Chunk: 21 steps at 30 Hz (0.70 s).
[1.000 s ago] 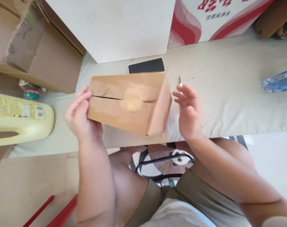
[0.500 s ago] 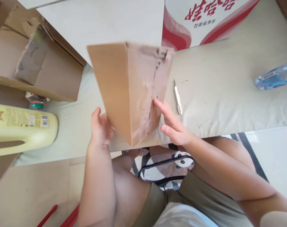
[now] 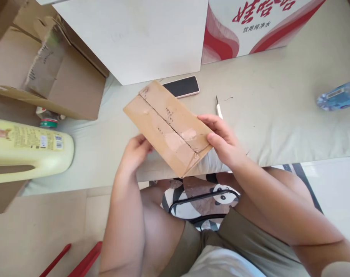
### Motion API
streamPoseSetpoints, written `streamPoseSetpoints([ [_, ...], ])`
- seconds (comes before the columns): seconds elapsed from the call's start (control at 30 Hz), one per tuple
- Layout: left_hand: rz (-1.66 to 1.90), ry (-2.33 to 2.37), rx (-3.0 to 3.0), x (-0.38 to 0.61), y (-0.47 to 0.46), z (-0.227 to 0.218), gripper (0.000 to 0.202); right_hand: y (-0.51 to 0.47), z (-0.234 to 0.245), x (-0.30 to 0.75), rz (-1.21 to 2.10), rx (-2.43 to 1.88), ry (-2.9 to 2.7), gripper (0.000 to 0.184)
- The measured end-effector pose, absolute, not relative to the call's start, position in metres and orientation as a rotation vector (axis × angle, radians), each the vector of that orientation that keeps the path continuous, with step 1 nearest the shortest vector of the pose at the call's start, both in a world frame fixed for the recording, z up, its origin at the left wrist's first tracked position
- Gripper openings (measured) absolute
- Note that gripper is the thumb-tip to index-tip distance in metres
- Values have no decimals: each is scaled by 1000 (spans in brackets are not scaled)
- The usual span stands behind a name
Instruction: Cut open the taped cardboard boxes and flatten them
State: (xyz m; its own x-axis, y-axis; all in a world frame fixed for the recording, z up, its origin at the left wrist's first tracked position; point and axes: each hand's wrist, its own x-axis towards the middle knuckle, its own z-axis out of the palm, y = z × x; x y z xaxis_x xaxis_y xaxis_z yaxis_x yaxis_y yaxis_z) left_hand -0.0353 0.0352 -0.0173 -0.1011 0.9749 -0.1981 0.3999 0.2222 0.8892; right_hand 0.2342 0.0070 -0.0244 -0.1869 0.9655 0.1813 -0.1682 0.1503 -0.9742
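Observation:
A small cardboard box with clear tape along its seam is held tilted above the covered bench. Its right end is gripped by my right hand, thumb on the near face and fingers along the far edge. At the box's left edge, my left hand has curled fingers, their tips partly hidden against the box. A smartphone with a dark screen lies behind the box, partly covered by it. A white craft knife rests just beyond my right hand, its lower part hidden.
A white carton and a red-and-white water carton stand at the back. Open cardboard boxes and a yellow jug are at left. A water bottle lies at right on the pale bench cover.
The box has been turned and lowered, so its taped seam now faces up diagonally. My right hand has closed on its end. The phone has come into sight behind it.

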Motion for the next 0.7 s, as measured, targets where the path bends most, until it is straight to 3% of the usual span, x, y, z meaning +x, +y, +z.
streamPoseSetpoints([
  [0.17,1660,1359,1155,-43,49,-34,71,6,-26,234,1334,-834,-1341,42],
  [0.27,1707,1193,1288,-36,50,-34,77,5,-27,232,1350,-803,-1350,40],
  [0.7,1741,1073,1208,-23,48,-30,59,4,-28,227,1305,-818,-1347,43],
])
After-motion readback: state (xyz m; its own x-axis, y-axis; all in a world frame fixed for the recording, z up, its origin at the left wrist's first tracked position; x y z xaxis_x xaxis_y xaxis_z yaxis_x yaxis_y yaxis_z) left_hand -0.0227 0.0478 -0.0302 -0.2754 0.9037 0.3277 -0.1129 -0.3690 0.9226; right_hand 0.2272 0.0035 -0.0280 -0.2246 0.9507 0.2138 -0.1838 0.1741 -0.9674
